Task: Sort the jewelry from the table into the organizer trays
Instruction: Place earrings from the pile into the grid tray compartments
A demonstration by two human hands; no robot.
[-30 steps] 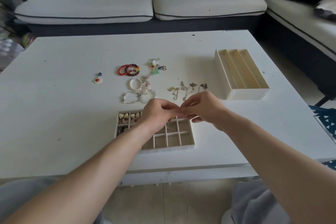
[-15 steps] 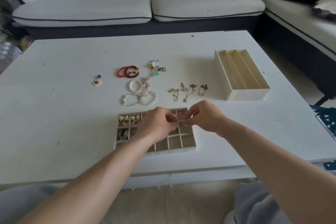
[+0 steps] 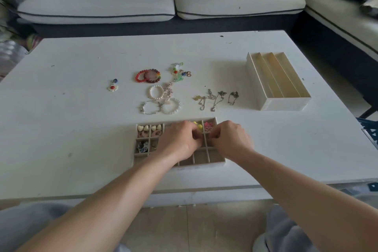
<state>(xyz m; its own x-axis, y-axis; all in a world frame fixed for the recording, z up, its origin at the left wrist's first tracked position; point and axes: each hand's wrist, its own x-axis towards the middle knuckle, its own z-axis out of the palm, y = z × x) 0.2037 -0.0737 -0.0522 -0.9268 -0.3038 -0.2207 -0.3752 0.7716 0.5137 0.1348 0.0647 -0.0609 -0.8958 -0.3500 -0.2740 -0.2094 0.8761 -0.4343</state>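
Observation:
A beige grid organizer tray [image 3: 180, 164] sits near the table's front edge. My left hand [image 3: 180, 141] and my right hand [image 3: 231, 141] hover over its middle, fingertips pinched together at a divider; nothing shows between them. The back right cell holds a pink flower piece [image 3: 208, 127], with yellow beads [image 3: 198, 126] beside it. Heart-shaped pieces [image 3: 149, 128] fill the left cells. Behind the tray lie red bead bracelets [image 3: 148, 75], a pearl bracelet [image 3: 156, 92], silver necklaces [image 3: 214, 99] and a flower pendant [image 3: 113, 86].
A long tray with three channels [image 3: 284, 104] stands at the right of the white table [image 3: 61, 129]. Green and colored charms [image 3: 180, 71] lie toward the back. A sofa [image 3: 143, 6] runs behind the table and along the right side.
Both hands came down from above the tray's back edge onto its middle cells. The pink flower piece, earlier between the fingertips, now lies in the back right cell.

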